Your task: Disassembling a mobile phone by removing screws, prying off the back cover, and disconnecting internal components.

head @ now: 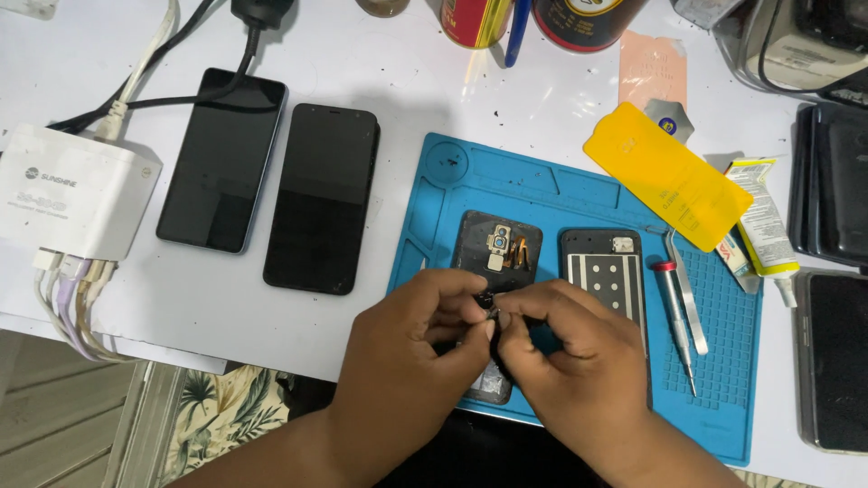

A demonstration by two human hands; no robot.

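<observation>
Hands meet over near edge of blue mat [579,185]: left hand [411,348] and right hand [579,361] both pinch small dark part [494,315] above opened phone [495,248]. Step, likely: seating part. Next move needs fine alignment, light pressure.

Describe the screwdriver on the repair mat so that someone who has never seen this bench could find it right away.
Start at the blue repair mat on the white table. On its ribbed right part, right of the two opened phone pieces, lies the screwdriver: a slim silver shaft with a red cap. The tweezers beside it are flat, bare metal.
</observation>
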